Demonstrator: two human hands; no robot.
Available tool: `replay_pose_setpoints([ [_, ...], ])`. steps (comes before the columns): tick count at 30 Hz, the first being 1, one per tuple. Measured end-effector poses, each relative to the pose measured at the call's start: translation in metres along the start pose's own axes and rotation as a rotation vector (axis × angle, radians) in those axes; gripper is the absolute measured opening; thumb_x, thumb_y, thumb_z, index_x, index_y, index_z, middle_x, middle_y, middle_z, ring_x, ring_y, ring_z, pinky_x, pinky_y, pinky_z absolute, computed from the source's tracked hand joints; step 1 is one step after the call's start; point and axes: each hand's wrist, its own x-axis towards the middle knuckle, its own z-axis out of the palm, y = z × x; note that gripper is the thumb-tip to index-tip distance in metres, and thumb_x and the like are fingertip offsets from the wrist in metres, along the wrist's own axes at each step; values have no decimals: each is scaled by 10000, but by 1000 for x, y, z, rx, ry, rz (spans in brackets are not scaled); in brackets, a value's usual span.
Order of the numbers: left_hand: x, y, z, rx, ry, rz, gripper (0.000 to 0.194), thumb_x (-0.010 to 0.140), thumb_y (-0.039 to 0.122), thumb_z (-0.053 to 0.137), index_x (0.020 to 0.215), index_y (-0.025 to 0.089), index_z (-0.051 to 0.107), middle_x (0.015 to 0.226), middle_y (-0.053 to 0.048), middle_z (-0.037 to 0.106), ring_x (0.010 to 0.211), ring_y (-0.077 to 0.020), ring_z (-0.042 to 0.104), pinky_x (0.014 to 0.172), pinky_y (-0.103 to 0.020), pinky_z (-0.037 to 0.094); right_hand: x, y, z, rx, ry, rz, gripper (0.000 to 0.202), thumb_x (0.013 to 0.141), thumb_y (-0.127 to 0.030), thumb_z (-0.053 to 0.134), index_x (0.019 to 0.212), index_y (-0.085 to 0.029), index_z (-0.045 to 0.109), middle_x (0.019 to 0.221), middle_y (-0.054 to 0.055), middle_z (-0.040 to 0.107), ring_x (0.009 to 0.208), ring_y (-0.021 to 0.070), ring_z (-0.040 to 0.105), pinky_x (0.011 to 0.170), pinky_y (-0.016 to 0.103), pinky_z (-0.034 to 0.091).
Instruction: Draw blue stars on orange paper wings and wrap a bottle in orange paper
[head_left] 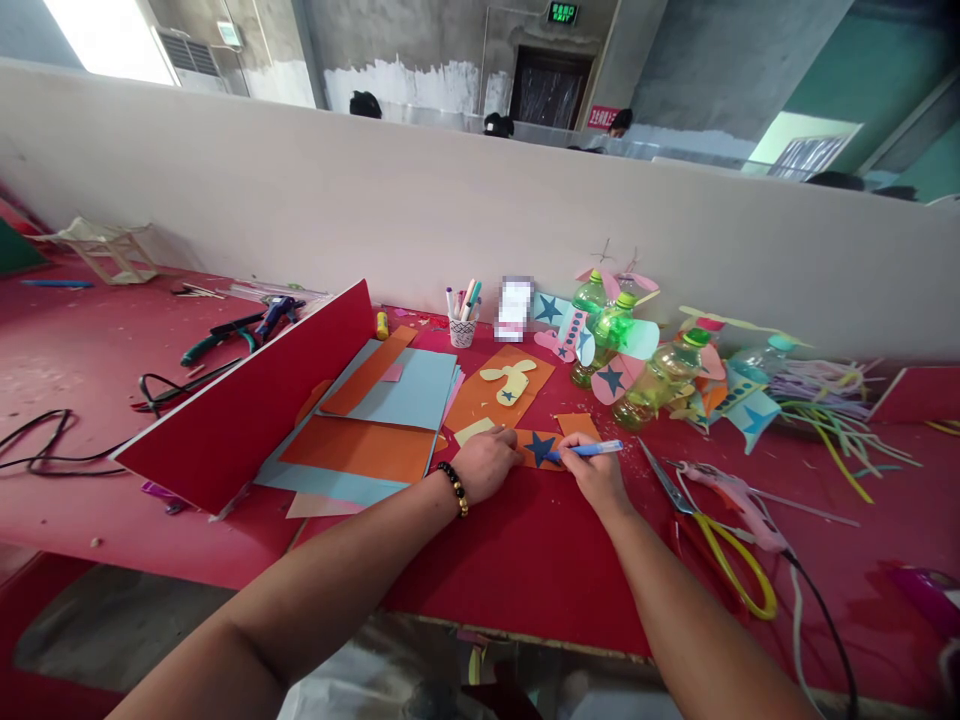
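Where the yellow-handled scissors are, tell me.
In the head view, the yellow-handled scissors lie right of centre on the red table, to the right of the right hand and just left of the pink glue gun.

1. The left forearm (pixel 337 590) slants in from lower left, its hand, the left hand (pixel 486 466), palm down.
2. The right forearm (pixel 679 590) angles inward; the right hand (pixel 598 484) has its fingers pinched together.
3. Both hands are near each other, apart.
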Motion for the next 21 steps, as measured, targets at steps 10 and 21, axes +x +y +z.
replay_pose_setpoints([
  [10, 0, 1, -1, -3, -2, -3, 265, 861, 83, 482, 915, 202, 713, 931, -69, 589, 888, -198, 527, 766, -286, 416, 0, 1, 0, 14, 16, -1, 160, 765, -300, 548, 639, -203, 556, 552, -26, 524, 558, 144, 482, 552, 248, 365],
  [21, 0, 0, 0, -8, 4, 2, 258, 853, 87, 482, 895, 202, 709, 936, -65, 595, 872, -199, 525, 763, -281, 420, 2, 6, 3, 19, -18, -31, 162, 792, -308, 556, 675, -199, 578, 589, -18, 544, 569, 143, 484, 554, 245, 363],
])
